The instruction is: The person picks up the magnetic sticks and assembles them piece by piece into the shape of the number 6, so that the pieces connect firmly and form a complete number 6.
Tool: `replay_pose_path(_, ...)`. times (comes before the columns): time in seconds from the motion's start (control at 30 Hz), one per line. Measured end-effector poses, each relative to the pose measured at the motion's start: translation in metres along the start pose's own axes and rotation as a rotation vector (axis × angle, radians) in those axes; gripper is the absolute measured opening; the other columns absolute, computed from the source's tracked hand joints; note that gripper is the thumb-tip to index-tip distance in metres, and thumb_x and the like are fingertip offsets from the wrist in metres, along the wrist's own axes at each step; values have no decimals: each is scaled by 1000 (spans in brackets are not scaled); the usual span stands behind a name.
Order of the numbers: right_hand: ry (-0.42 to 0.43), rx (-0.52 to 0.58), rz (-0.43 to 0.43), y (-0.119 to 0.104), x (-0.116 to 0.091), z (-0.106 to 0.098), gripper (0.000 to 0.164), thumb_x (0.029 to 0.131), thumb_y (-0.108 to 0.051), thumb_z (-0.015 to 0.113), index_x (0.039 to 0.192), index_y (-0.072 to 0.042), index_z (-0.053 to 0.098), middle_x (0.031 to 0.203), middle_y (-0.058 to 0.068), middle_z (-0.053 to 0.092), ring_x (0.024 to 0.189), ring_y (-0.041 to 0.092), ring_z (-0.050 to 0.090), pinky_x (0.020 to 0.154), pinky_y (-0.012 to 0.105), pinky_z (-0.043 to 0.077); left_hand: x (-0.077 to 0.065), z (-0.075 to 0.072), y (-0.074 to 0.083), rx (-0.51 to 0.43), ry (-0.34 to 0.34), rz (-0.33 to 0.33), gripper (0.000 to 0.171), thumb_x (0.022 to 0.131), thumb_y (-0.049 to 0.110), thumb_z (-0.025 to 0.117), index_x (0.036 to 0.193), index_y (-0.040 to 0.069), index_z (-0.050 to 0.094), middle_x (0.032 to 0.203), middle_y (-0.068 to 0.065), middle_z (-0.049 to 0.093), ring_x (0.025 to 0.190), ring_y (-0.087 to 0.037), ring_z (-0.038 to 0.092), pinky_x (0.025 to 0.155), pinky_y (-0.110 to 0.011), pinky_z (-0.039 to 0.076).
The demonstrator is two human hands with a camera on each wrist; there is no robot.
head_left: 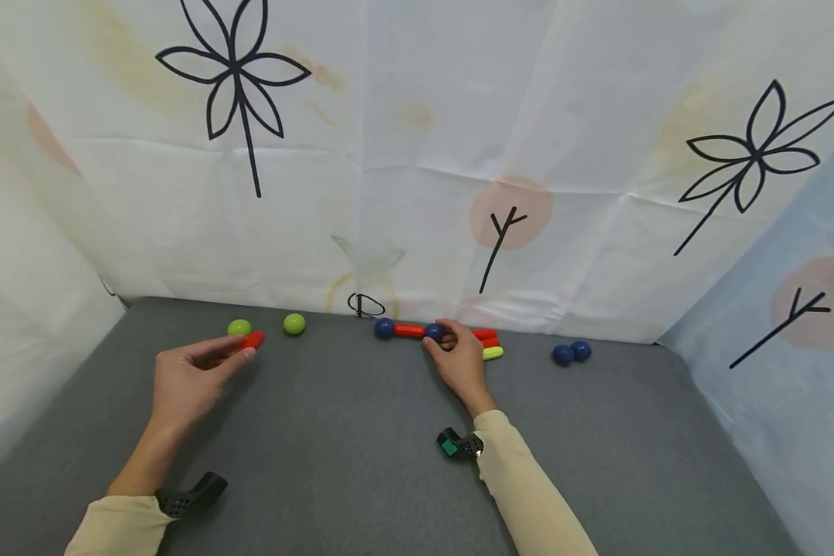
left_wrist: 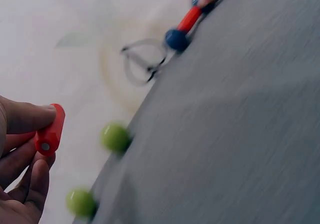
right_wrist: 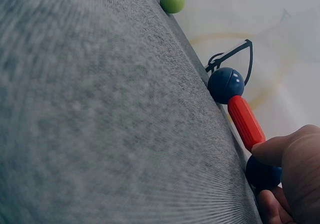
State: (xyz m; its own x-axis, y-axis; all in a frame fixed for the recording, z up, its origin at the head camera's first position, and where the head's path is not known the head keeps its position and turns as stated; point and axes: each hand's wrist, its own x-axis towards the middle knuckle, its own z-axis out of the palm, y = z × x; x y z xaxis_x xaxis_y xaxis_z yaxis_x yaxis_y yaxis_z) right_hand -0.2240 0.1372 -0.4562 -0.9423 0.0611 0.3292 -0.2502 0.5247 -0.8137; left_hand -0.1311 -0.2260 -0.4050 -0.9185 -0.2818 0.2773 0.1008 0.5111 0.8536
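Observation:
My left hand [head_left: 189,380] pinches a short red rod [left_wrist: 51,130] between thumb and fingers, raised near two green balls. One green ball [head_left: 239,327] is partly behind the rod; the other green ball [head_left: 294,323] sits a little to the right. At the back of the table, my right hand [head_left: 461,361] pinches a blue ball [right_wrist: 263,173] at the right end of another red rod [right_wrist: 246,122]. A second blue ball [right_wrist: 226,85] is joined to that rod's left end. Right of this hand lie red rods [head_left: 487,337] and a yellow-green rod [head_left: 493,353], partly hidden by it.
Two loose blue balls [head_left: 572,353] rest together farther right on the grey table [head_left: 361,455]. A white cloth wall [head_left: 417,154] with drawn flowers rises directly behind the table's back edge. Cloth also closes the left and right sides.

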Motion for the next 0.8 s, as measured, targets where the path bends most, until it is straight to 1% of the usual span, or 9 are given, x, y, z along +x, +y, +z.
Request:
replay_pose_path(0.07,1,-3,3,0,0,0,38,89,-12,80,123,-1,69,107,16,68,90,29,65,84,44,55,-4,10,7,-20,-13,54,31,88,17,82,114,0,77,91,-7,75,76,6,63,62,-14,50)
replay_pose_path(0.13,8,-7,-2,0,0,1,38,88,-12,80,122,-1,70,106,16,69,89,29,65,83,44,55,-9,20,13,-51,-29,98,28,87,13,82,112,0,78,91,-13,75,77,5,64,64,-14,50)
replay_pose_path(0.23,24,-10,-19,1,0,1,36,87,-12,81,121,-1,70,103,16,70,88,29,66,81,43,55,-13,34,21,-89,-51,133,25,87,10,82,110,0,78,91,-15,75,78,3,65,65,-15,51)
replay_pose_path(0.3,32,-9,-28,1,0,1,36,87,-11,81,120,0,71,102,16,70,87,28,66,80,43,55,-14,43,25,-107,-68,133,24,88,10,81,110,1,79,90,-14,75,78,1,65,65,-16,51)
replay_pose_path(0.37,33,-8,-28,1,0,1,36,87,-11,81,120,0,71,103,16,70,88,29,65,81,43,55,-13,54,29,-131,-83,111,24,88,12,81,109,2,79,90,-13,75,78,-1,65,65,-17,51)
replay_pose_path(0.43,31,-6,-23,2,0,1,36,87,-11,81,120,0,70,104,16,70,88,29,65,81,44,55,-12,65,33,-146,-99,74,24,89,15,81,110,4,79,93,-12,76,79,-4,65,66,-17,51)
replay_pose_path(0.6,28,-4,-13,3,2,1,37,87,-11,81,121,0,70,104,16,70,89,30,66,82,45,55,-7,100,44,-180,-131,-51,24,90,18,81,111,7,80,99,-11,76,85,-14,68,68,-19,51)
replay_pose_path(0.67,24,-7,-11,3,2,1,38,88,-12,81,122,-1,70,105,16,70,89,29,66,82,45,55,-5,115,46,-201,-131,-87,24,89,16,81,110,6,80,100,-12,76,88,-18,69,68,-20,52)
replay_pose_path(0.8,15,-17,-4,4,2,1,38,88,-13,81,124,-2,70,105,15,70,90,28,65,83,43,55,-5,143,51,-236,-110,-145,23,87,16,83,107,6,81,99,-12,76,90,-22,70,68,-22,52)
